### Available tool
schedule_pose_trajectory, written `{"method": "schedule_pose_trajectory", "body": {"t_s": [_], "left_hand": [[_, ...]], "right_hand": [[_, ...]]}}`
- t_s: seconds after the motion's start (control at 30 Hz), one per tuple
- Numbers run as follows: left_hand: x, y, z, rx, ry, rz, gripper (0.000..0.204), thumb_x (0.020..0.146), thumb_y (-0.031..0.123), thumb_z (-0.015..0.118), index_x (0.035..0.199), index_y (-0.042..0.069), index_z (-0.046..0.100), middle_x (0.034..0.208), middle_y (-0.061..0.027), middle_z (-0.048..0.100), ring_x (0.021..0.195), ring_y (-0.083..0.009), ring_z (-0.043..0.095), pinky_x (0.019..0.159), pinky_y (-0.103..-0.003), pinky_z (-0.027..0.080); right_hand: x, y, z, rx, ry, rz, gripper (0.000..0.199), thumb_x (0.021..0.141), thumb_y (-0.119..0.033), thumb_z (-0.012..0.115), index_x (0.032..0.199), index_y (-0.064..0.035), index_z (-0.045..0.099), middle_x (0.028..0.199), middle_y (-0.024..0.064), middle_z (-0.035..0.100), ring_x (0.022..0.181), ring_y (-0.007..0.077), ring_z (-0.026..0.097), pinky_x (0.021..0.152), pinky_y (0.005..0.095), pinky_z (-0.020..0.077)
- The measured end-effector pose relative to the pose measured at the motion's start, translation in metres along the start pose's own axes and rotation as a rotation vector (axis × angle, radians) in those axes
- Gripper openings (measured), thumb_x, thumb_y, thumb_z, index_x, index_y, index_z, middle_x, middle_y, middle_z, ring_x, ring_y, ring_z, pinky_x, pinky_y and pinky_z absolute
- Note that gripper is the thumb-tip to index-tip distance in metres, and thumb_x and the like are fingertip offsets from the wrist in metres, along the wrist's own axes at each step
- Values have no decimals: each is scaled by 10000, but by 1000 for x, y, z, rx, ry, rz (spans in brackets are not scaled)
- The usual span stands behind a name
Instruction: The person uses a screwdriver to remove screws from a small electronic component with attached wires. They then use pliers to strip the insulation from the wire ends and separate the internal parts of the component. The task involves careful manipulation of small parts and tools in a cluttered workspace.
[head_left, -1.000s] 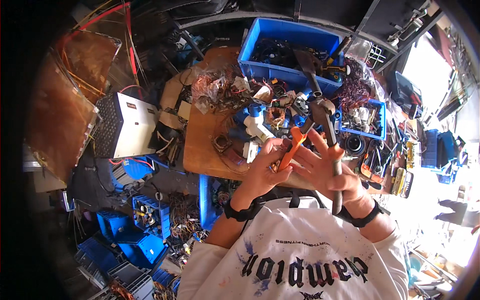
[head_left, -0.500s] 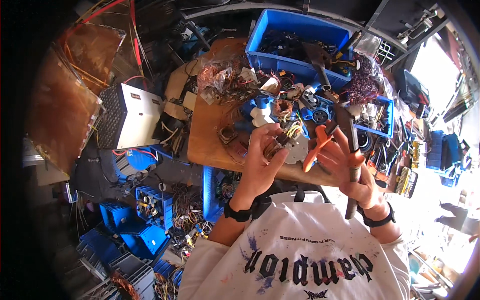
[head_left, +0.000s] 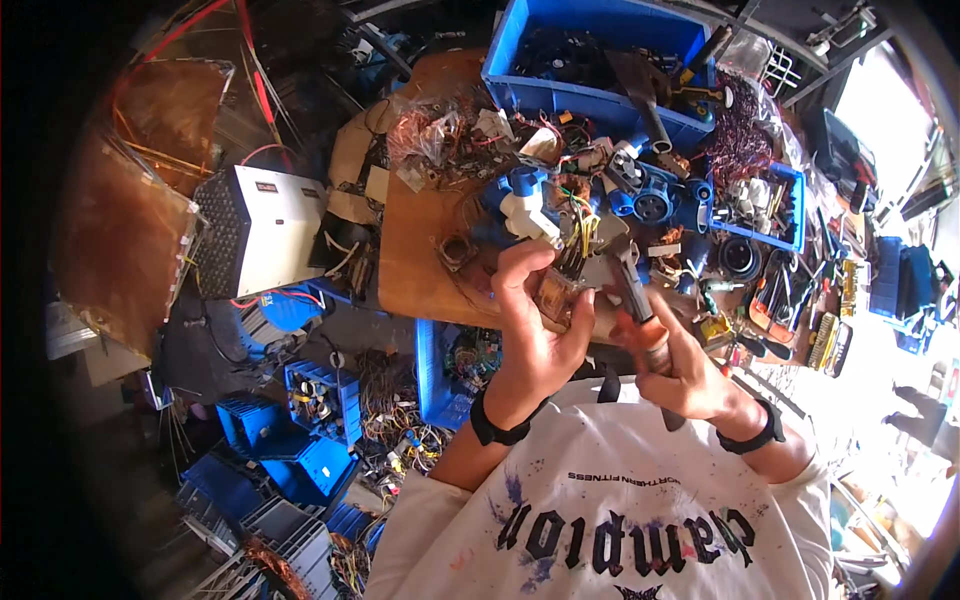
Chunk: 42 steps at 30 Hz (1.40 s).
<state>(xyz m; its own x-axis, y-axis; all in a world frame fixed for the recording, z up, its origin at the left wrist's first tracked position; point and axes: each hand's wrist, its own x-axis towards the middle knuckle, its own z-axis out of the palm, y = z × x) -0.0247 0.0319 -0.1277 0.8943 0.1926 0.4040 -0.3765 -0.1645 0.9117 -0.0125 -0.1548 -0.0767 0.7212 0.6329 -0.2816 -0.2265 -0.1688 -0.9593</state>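
My left hand [head_left: 530, 330] is closed around a small motor coil [head_left: 560, 297], copper-coloured and blocky, with thin yellow wires rising near its top. The thumb and curled index finger press on its sides. In my right hand [head_left: 690, 375] is a hammer [head_left: 632, 285], its metal head tilted up and toward the left hand, its handle running down through the fist. Something orange beside the right fingers is blurred; whether the orange-handled pliers are still held, I cannot make out. Both hands are above the near edge of a wooden table [head_left: 415, 255].
Behind my hands lie white and blue plastic motor parts [head_left: 528, 205]. A large blue bin [head_left: 560, 100] stands at the back, a smaller blue tray [head_left: 800, 205] at the right. Hand tools [head_left: 775, 310] crowd the right side. Blue crates [head_left: 300, 465] sit low at the left.
My right hand has swung the hammer left and down, bringing its head close to the coil. My left hand still holds the coil. The orange-handled pliers no longer show plainly.
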Motion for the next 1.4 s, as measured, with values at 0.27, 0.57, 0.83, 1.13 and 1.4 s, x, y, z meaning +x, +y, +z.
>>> {"method": "schedule_pose_trajectory", "body": {"t_s": [0.27, 0.57, 0.83, 1.13, 1.4], "left_hand": [[2, -8, 6, 140, 8, 46, 568, 770, -87, 632, 1234, 33, 328, 1163, -176, 405, 1058, -267, 467, 919, -360, 409], [7, -6, 8, 251, -58, 124, 542, 763, -94, 633, 1197, 43, 338, 1149, -184, 420, 1033, -259, 479, 904, -366, 412], [6, -2, 8, 349, -100, 107, 538, 736, -92, 649, 1177, 47, 374, 1120, -193, 478, 1000, -305, 514, 893, -393, 417], [1, -9, 7, 379, -127, 144, 563, 721, -85, 670, 1182, 51, 377, 1126, -198, 497, 1008, -339, 518, 880, -416, 420], [-6, -16, 6, 405, -134, 131, 563, 726, -93, 667, 1185, 43, 370, 1100, -210, 508, 995, -357, 528, 872, -425, 430]], "right_hand": [[-4, -12, -19, 294, -87, 252, 819, 726, 70, 495, 1490, -75, 242, 854, -10, 491, 736, 32, 463, 650, 179, 383], [-6, -13, -22, 372, -96, 264, 785, 742, 92, 482, 1482, -41, 257, 886, -31, 472, 726, 20, 431, 656, 161, 357], [-12, -8, -24, 123, -55, 267, 860, 711, 29, 535, 1504, -73, 219, 941, 2, 514, 791, 79, 492, 750, 212, 422], [-11, 2, -19, 27, -38, 265, 865, 716, 9, 548, 1506, -93, 212, 1182, 127, 517, 1034, 173, 519, 914, 279, 418], [-10, 11, -14, -35, 23, 215, 869, 722, 12, 545, 1512, -111, 204, 1100, 105, 510, 944, 156, 536, 855, 270, 452]]}}
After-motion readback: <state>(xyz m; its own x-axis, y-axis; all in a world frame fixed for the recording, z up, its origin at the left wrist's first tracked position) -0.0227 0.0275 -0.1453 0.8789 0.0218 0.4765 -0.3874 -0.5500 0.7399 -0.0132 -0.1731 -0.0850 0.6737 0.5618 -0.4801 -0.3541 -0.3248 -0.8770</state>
